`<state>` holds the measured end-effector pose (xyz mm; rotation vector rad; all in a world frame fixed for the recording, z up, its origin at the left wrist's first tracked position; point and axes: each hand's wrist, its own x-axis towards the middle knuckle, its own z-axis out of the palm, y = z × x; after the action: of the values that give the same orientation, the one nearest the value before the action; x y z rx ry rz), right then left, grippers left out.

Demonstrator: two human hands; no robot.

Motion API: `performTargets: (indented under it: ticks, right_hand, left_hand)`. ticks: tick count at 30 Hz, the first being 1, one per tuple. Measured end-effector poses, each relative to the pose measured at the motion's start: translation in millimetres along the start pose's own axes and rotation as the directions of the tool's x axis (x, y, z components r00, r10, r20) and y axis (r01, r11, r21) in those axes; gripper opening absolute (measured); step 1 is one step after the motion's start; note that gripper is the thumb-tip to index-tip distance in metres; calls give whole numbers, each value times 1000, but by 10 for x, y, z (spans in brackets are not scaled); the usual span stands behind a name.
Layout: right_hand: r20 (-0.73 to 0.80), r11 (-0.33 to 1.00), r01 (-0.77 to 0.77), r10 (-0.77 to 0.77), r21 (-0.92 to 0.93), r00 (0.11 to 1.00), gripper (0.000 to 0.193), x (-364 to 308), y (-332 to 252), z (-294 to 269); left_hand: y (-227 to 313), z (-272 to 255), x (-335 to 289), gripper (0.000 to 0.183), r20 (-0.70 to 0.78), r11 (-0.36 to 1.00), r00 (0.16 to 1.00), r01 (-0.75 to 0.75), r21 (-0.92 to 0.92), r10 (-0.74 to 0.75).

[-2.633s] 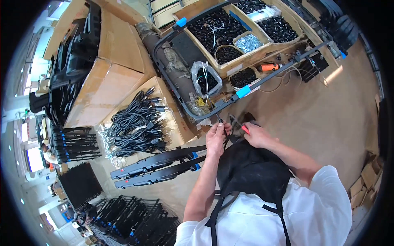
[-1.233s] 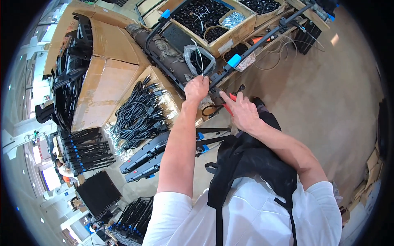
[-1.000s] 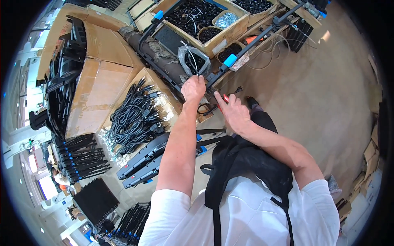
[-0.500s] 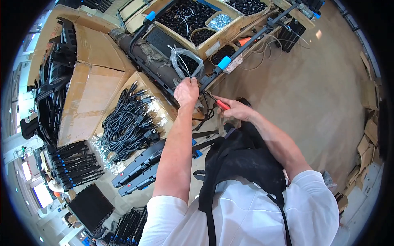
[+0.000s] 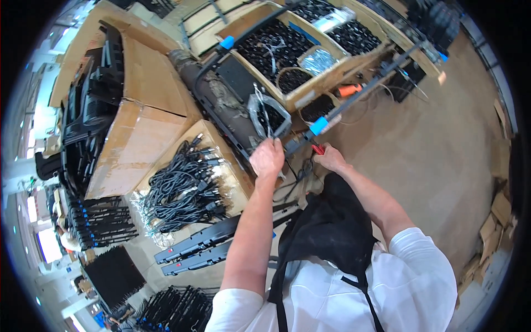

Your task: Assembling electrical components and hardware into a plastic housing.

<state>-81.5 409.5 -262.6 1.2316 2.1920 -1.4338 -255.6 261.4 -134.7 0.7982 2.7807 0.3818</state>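
My left hand (image 5: 267,158) is closed beside the corner of a dark metal tube frame (image 5: 298,143) with blue sleeves. Thin white strips (image 5: 265,110) run from its fingertips over a clear plastic bag (image 5: 269,115) of small black parts; whether the fingers grip the strips is not plain. My right hand (image 5: 333,159) is wrapped round a red-handled tool (image 5: 318,149), its tip by the underside of the same frame. What the tip touches is hidden. Dark cables (image 5: 298,174) hang just below, between the two hands.
A wooden tray (image 5: 293,101) of black and silver small parts lies beyond the frame. At left stand a tall cardboard box (image 5: 138,141) and a carton heaped with black cables (image 5: 185,188). An orange-handled object (image 5: 349,90) lies under the frame's right arm.
The whole view has shifted, so the bench and both hands sit further right and lower. My right hand has brought the red-handled tool up closer to the frame tube. The left stays closed.
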Motion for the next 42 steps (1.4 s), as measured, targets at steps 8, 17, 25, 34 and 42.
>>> performTargets:
  ticks: [8,17,25,34,42]
  right_hand:
    - [269,494,-301,136,816,954,10,1132,502,445]
    - [456,996,62,-82,60,886,19,680,713,-881]
    - [722,903,377,-122,-204,681,39,-104,-721,-2843]
    - [650,432,899,-662,-75,373,37,42,-2088,-3111]
    - [-180,-59,951,-977,-305,-119,42,-384,-3679,-3590]
  left_hand:
    - [38,145,-87,38,-14,991,1000,19,-135,-21]
    - [-526,-2498,651,50,-754,752,310,-156,-641,-578]
    - [-1038,-3813,1232,34,-705,625,348,-327,-709,-618]
    - [-588,-4256,1290,30,-795,473,80,-766,-435,-602]
    - [206,-4999,-32,35,-966,556,71,-806,-202,-249]
